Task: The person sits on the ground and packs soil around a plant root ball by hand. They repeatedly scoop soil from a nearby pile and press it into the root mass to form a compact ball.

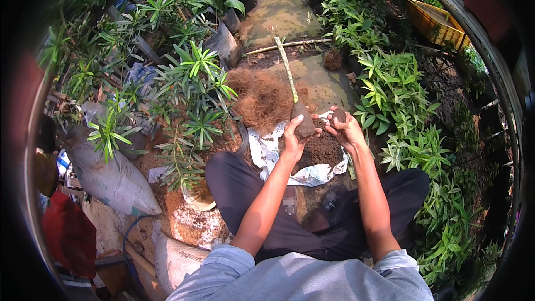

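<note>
One grey filled sack [114, 181] with faint print lies at 9 o'clock of the seated person; a second pale sack [177, 259] sits at 7 o'clock. One yellow crate [437, 25] stands at 1 o'clock. One heap of brown coir fibre [261, 99] lies at 11 o'clock of the hands. One soil pile [320, 149] rests on torn white sheeting [266, 147]. Left hand [294, 139] grips the soil-packed base of one green cutting [305, 125], stem pointing to 12 o'clock. Right hand [346, 131], just at 3 o'clock, cups a soil clump [339, 115].

Grey sack [114, 181] left, coconut fibre pile [262, 97] ahead, yellow crate [437, 25] far right.
</note>
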`<state>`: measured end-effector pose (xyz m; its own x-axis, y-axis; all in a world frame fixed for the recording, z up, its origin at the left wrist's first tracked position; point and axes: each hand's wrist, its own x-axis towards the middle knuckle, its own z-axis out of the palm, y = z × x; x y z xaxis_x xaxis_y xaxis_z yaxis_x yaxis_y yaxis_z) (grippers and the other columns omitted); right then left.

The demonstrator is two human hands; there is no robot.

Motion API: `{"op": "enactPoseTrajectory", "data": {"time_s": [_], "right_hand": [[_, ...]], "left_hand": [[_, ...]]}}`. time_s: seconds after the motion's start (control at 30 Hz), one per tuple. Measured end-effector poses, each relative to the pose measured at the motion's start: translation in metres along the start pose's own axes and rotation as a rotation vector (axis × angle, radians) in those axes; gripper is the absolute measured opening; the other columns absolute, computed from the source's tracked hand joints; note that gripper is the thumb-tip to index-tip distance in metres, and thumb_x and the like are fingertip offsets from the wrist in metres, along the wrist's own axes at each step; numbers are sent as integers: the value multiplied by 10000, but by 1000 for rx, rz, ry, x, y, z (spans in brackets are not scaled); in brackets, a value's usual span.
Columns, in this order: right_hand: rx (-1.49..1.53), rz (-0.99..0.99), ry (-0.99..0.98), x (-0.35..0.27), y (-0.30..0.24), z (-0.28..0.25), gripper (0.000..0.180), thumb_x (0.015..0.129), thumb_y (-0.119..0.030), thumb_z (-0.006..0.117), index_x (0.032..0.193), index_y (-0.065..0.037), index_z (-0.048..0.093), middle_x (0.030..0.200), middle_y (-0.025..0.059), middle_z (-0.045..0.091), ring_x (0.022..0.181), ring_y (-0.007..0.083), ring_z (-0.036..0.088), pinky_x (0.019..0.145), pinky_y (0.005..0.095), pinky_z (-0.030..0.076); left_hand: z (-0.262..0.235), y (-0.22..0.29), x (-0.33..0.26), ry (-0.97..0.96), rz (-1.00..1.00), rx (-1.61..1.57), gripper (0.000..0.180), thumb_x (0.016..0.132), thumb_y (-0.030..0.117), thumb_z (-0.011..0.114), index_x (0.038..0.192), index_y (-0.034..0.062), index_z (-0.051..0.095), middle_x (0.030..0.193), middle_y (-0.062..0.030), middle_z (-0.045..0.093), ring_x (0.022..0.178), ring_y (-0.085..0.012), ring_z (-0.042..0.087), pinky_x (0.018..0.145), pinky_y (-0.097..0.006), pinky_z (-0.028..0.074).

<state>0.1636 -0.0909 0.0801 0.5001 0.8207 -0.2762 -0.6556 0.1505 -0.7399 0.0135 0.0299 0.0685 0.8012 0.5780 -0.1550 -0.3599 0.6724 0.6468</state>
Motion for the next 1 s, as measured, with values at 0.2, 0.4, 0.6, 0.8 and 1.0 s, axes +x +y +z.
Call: {"op": "enactPoseTrajectory", "data": {"time_s": [0.2,0.4,0.6,0.8,1.0], "right_hand": [[19,-106,35,-2,1,15,357,912,-15,633,1247,-26,510,1077,131,644,903,234,681,831,338,609],[38,-92,7,-6,-6,26,292,965,-93,612,1220,-19,493,997,151,662,847,236,705,751,297,636],[-101,-141,37,-1,7,15,320,970,-134,618,1234,-17,479,934,131,652,773,204,692,699,291,627],[-108,-194,30,-4,3,33,328,1004,-218,571,1243,-10,488,974,132,650,784,212,694,715,327,625],[-259,-207,68,2,11,6,335,1017,-282,541,1202,-3,523,944,132,668,778,212,699,680,319,620]], "left_hand": [[1,2,0,-3,-14,13,577,919,373,555,1394,71,427,1148,-169,653,782,-268,714,701,-390,612],[-1,3,0,-2,-15,18,600,909,394,556,1399,76,418,1153,-158,649,794,-264,710,718,-393,601],[0,1,0,10,6,-12,558,917,360,572,1376,66,453,1114,-140,668,780,-249,716,686,-379,615],[-4,1,3,-3,10,-3,575,908,378,568,1378,71,445,1115,-146,661,787,-246,712,692,-378,608],[2,2,-1,24,8,1,553,912,362,572,1371,72,466,1105,-141,671,772,-243,713,682,-373,615]]}}
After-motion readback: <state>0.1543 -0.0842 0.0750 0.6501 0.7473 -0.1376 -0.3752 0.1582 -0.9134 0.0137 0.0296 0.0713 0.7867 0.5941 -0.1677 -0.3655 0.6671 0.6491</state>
